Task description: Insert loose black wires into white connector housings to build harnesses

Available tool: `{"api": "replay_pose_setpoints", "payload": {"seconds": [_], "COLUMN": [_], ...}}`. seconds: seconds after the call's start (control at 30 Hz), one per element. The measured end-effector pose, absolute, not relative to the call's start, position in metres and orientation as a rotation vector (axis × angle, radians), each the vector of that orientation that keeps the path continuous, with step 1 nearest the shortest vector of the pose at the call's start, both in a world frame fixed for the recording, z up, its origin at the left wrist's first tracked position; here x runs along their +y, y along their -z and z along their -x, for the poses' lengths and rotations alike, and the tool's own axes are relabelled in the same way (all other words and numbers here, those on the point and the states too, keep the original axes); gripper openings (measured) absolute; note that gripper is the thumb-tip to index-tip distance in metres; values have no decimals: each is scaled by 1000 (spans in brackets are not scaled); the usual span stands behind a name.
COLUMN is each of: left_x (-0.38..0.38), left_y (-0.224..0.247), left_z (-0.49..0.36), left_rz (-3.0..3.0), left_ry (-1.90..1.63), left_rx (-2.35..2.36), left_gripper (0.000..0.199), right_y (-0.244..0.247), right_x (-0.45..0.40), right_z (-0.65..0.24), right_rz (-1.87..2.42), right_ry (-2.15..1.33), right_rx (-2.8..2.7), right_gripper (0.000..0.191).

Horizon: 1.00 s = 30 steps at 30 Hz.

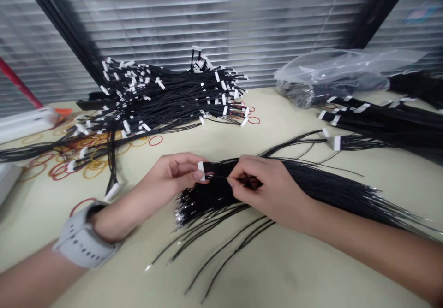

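My left hand pinches a small white connector between thumb and fingers, and a dense bundle of thin black wires runs from it. My right hand is just to the right, its thumb and fingertips closed on black wires close to the connector. The pinched wires are partly hidden by those fingers. The bundle fans out across the table under my right forearm, with silver stripped ends at lower left. Several loose black wires lie below it. A grey smartwatch sits on my left wrist.
A large heap of black wire harnesses with white connectors lies at the far side of the cream table. Red and tan rubber bands are scattered at left. More harnesses and a clear plastic bag lie at right.
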State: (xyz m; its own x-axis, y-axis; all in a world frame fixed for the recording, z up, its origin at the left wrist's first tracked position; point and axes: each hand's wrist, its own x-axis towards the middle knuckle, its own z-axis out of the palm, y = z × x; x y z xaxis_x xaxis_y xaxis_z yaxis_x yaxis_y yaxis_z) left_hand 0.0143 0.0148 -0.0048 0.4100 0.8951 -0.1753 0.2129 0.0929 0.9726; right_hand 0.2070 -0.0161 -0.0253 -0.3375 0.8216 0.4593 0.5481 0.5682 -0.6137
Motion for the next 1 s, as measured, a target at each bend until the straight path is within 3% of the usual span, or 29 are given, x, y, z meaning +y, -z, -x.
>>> {"api": "replay_pose_setpoints", "payload": {"seconds": [1.0], "left_x": [15], "left_y": [6], "left_z": [-10], "left_rz": [-1458], "left_ry": [-655], "left_rx": [998], "left_gripper": [12], "right_y": [27], "right_x": [-16], "right_z": [-207], "right_rz": [1052], "right_ry": [-551], "right_rx": [-2012], "right_gripper": [10]}}
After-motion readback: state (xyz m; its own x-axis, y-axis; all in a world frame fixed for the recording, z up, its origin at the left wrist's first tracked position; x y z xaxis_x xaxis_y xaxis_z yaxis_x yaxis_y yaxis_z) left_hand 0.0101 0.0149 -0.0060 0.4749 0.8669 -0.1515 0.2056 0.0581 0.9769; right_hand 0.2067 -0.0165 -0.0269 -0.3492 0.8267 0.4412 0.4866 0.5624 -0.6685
